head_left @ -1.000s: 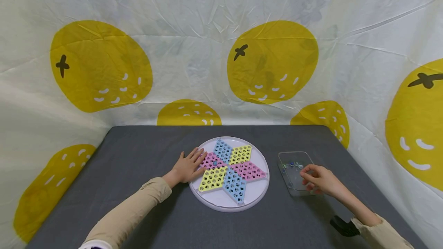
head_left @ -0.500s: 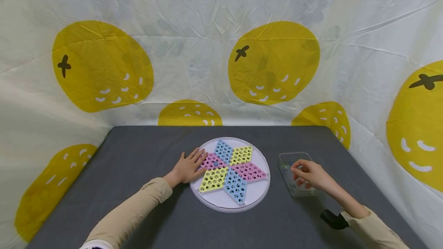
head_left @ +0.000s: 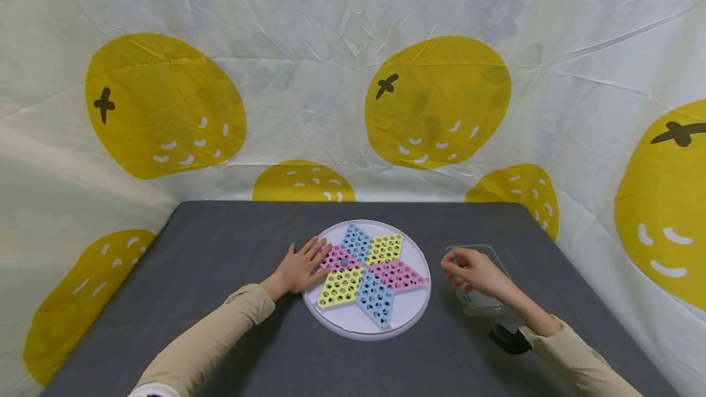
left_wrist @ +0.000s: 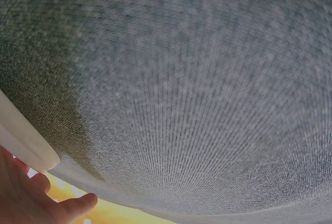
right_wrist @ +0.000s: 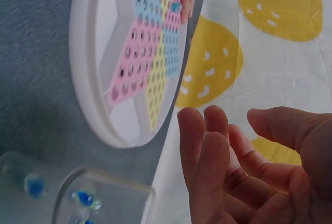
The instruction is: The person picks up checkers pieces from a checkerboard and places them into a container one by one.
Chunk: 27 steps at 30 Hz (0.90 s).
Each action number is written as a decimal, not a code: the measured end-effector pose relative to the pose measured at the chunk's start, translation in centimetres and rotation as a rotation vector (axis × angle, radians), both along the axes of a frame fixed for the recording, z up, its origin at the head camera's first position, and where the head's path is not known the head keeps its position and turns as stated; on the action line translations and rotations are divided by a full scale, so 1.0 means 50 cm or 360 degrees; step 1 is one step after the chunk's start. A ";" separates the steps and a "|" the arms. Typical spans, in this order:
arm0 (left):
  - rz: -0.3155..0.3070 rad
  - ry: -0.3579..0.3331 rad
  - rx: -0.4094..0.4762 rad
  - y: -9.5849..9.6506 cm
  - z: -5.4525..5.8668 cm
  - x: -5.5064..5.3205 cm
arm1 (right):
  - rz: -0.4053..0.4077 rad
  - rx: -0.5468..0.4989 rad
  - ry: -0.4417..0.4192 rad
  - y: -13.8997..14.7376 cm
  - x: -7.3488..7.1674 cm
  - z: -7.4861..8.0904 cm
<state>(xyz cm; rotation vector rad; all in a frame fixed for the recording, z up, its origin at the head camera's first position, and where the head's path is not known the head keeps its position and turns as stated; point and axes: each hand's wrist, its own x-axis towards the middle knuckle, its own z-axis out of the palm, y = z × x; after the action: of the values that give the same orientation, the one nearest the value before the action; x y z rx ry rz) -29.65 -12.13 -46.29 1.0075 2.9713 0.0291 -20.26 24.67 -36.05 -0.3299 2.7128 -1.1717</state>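
My left hand point(head_left: 300, 267) lies spread with straight fingers on the left rim of a round white Chinese checkers board point(head_left: 405, 317). Its star has pink, yellow and blue points full of holes. One blue marble point(head_left: 344, 262) sits in the pink left point. My right hand point(head_left: 475, 271) hovers over the left part of a clear plastic box point(head_left: 480, 308), its fingers bent. In the right wrist view a gap shows between thumb point(right_wrist: 275, 123) and fingertips; no marble is visible there. Glass marbles point(right_wrist: 85, 198) with blue swirls lie in the box.
A dark grey cloth point(head_left: 231, 225) covers the table under the board and box. Behind and to the sides hangs a white curtain point(head_left: 303, 97) with large yellow fruit prints. A black strap point(head_left: 508, 339) hangs below my right wrist.
My right hand has moved left across the clear box toward the board, its fingers still bent. My left hand and the blue marble on the board stay in place.
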 end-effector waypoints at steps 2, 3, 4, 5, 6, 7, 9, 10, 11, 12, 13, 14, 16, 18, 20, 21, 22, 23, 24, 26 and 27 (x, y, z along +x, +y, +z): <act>0.0005 0.0008 -0.0009 -0.001 -0.004 -0.002 | 0.0008 0.0005 0.0007 -0.012 -0.004 0.002; 0.0009 0.0004 -0.0003 -0.001 -0.004 -0.002 | 0.0012 0.0005 0.0011 -0.017 -0.007 0.003; 0.0013 0.0002 -0.0011 -0.002 -0.005 -0.003 | 0.0016 0.0004 0.0014 -0.023 -0.009 0.004; 0.0017 0.0000 -0.0021 -0.002 -0.006 -0.004 | 0.0023 0.0004 0.0016 -0.029 -0.012 0.004; 0.0015 -0.0005 -0.0022 -0.002 -0.006 -0.003 | 0.0028 0.0002 0.0020 -0.034 -0.016 0.004; 0.0018 -0.0015 -0.0024 -0.002 -0.005 -0.004 | 0.0032 0.0000 0.0019 -0.039 -0.019 0.003; 0.0018 -0.0023 -0.0023 -0.001 -0.005 -0.004 | 0.0036 -0.0010 0.0015 -0.048 -0.027 0.000; 0.0017 -0.0025 -0.0023 -0.001 -0.005 -0.003 | 0.0039 -0.0019 0.0009 -0.052 -0.031 -0.001; 0.0016 -0.0025 -0.0024 -0.001 -0.005 -0.003 | 0.0046 -0.0029 0.0003 -0.056 -0.035 -0.002; 0.0014 -0.0025 -0.0013 0.000 -0.005 -0.003 | 0.0050 -0.0039 -0.0006 -0.061 -0.038 -0.003; 0.0016 -0.0025 -0.0013 0.000 -0.005 -0.003 | 0.0054 -0.0050 -0.0019 -0.065 -0.040 -0.004; 0.0018 -0.0022 -0.0014 0.000 -0.005 -0.002 | 0.0061 -0.0054 -0.0025 -0.069 -0.043 -0.005; 0.0021 -0.0021 -0.0015 0.001 -0.006 -0.002 | 0.0070 -0.0052 -0.0032 -0.079 -0.048 -0.007; 0.0028 -0.0022 -0.0024 0.001 -0.006 -0.001 | 0.0076 -0.0044 -0.0032 -0.088 -0.054 -0.009; 0.0033 -0.0020 -0.0028 0.000 -0.007 -0.002 | 0.0087 -0.0045 -0.0026 -0.096 -0.061 -0.014; 0.0033 -0.0019 -0.0024 0.000 -0.007 -0.002 | 0.0087 -0.0054 -0.0028 -0.100 -0.064 -0.016; 0.0040 -0.0019 -0.0037 0.001 -0.007 -0.002 | 0.0095 -0.0067 -0.0033 -0.104 -0.067 -0.018; 0.0042 -0.0022 -0.0036 0.001 -0.006 -0.002 | 0.0103 -0.0074 -0.0033 -0.108 -0.069 -0.019; 0.0045 -0.0025 -0.0039 0.001 -0.006 -0.003 | 0.0125 -0.0082 -0.0027 -0.111 -0.071 -0.020; 0.0046 -0.0030 -0.0040 0.001 -0.005 -0.003 | 0.0155 -0.0097 -0.0026 -0.119 -0.074 -0.021; 0.0050 -0.0036 -0.0050 0.002 -0.004 -0.003 | 0.0215 -0.0118 0.0012 -0.118 -0.083 -0.035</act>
<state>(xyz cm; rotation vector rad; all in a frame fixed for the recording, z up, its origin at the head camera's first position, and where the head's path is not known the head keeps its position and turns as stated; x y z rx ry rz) -29.80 -12.04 -46.51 0.9507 2.9575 -0.0059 -24.41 18.76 -37.79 -0.5197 2.6109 -1.2372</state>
